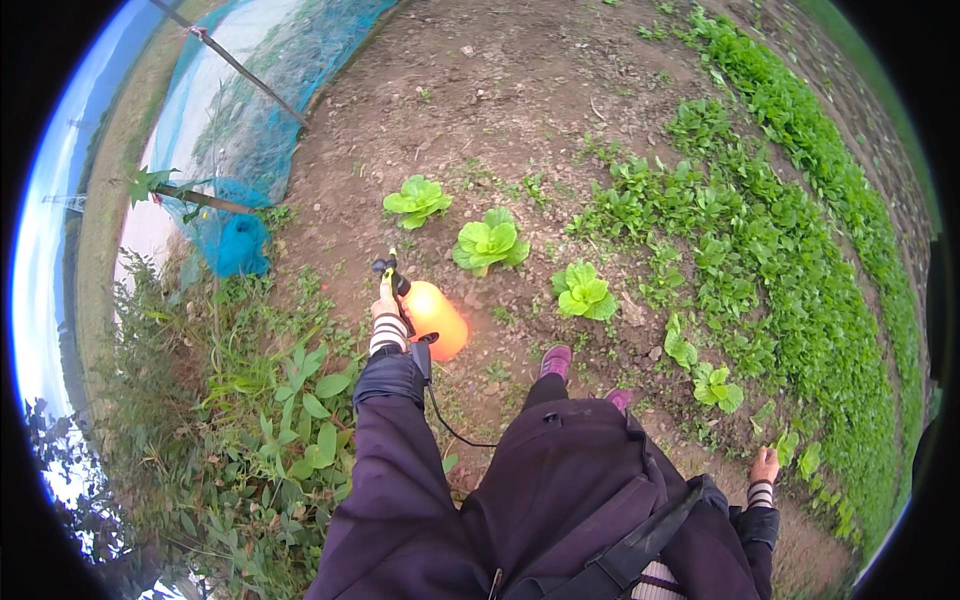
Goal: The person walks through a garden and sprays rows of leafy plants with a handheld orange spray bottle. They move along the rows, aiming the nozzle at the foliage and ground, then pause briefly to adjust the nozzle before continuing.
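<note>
far left: blue net [240, 130] on poles | left: weeds [250, 440] | left hand [386, 300] grip closed round sprayer [432, 315] handle, orange tank hanging just right of it above soil, hose trailing near | centre far: three lettuces [488, 242] in row | right hand [765, 465] low, near right, grip state cannot tell | far right: dense greens [800, 280]

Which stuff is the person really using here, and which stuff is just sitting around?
In use:
- left hand holding the orange sprayer
- its black hose
- leafy seedlings in the soil by the sprayer

Just there:
- blue netting
- weeds
- dense green crop rows
- right hand, holding nothing
</note>
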`<control>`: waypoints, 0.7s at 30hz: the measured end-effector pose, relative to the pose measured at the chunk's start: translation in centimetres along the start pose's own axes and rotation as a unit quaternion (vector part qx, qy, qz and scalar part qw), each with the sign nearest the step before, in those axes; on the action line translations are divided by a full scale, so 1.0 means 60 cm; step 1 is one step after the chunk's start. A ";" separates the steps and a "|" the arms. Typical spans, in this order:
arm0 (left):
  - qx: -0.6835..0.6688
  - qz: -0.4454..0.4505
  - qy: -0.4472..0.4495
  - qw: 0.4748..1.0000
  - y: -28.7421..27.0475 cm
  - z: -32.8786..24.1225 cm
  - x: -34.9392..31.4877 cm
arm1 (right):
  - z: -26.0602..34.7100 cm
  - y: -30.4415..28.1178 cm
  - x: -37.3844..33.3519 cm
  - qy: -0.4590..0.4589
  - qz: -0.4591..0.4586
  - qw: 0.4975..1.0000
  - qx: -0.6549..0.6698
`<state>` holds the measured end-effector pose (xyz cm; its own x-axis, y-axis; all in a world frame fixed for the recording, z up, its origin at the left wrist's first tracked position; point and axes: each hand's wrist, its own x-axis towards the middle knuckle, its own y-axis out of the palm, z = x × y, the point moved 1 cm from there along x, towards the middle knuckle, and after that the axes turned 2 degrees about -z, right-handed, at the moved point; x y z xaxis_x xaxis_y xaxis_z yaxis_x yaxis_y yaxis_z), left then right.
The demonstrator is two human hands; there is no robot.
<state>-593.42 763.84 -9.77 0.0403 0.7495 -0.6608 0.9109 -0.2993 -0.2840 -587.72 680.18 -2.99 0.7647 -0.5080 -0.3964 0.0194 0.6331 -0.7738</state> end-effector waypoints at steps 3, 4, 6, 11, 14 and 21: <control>0.012 0.007 -0.006 1.000 0.001 0.003 0.006 | -0.007 -0.001 -0.007 0.004 -0.005 1.000 0.016; 0.030 0.017 0.005 0.999 0.004 0.005 0.009 | -0.008 0.000 -0.009 -0.017 -0.004 1.000 0.005; 0.057 0.021 0.001 0.998 0.012 0.014 0.014 | -0.013 -0.001 -0.015 0.001 -0.004 1.000 0.003; 0.065 0.025 -0.014 0.998 0.017 0.039 0.039 | -0.005 -0.007 -0.024 -0.007 0.011 1.000 -0.008; 0.031 0.032 -0.023 0.999 0.013 0.051 0.042 | 0.008 -0.012 -0.030 -0.008 0.008 0.999 -0.030; 0.080 0.036 -0.010 0.996 0.015 0.075 0.021 | 0.000 -0.011 -0.044 0.007 0.024 1.000 -0.011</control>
<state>-594.38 761.89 -13.99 0.0930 0.7120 -0.6960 0.8284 -0.4431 -0.3426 -589.74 681.11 -1.41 0.7557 -0.4851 -0.4400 -0.0311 0.6445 -0.7639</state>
